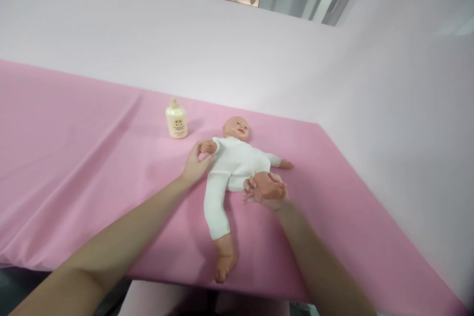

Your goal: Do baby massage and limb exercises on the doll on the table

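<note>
A baby doll (235, 163) in a white bodysuit lies on its back on the pink sheet (92, 158), head toward the far wall. My left hand (194, 164) is closed around the doll's small hand at the doll's shoulder side. My right hand (263, 192) grips the doll's bent leg by the foot, lifted near its hip. The doll's other leg stretches straight toward the near edge.
A cream lotion bottle (176, 119) stands upright behind the doll, to the left of its head. White partition walls (388, 108) close the far and right sides. The pink sheet's near edge (166, 276) drops off just past the doll's foot.
</note>
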### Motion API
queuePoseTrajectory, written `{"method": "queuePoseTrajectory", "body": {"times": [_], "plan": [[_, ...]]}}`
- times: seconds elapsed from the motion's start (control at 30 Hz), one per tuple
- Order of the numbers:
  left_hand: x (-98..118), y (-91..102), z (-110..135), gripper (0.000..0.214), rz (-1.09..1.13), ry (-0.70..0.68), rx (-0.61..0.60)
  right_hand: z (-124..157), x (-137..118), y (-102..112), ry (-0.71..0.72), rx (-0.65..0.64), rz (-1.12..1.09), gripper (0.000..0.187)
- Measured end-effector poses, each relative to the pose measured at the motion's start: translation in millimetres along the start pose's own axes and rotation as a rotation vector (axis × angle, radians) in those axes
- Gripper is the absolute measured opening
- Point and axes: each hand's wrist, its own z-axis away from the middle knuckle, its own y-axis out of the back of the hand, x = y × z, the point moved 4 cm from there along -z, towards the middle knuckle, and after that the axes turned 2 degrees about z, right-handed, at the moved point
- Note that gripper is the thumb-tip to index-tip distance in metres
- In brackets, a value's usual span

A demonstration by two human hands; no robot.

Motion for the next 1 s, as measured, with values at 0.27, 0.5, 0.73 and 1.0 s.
{"method": "queuePoseTrajectory", "body": {"times": [0.27, 0.5, 0.73, 1.0], "plan": [[8, -16.7, 9, 0.032, -0.269, -0.218, -0.340, -3, 4, 11, -0.046, 0.355, -0.046, 0.043], [7, -8.0, 4, 0.037, -0.199, -0.139, -0.259, -3, 0, 4, -0.002, 0.279, -0.008, 0.047], [-12, 12.7, -8, 0.043, 0.199, 0.136, 0.188, 4, 8, -10, -0.061, -0.035, 0.142, 0.058], [-40, 30.1, -10, 0.026, 0.551, 0.490, 0.521, 6, 18, -22, -0.468, -0.366, 0.424, 0.058]]}}
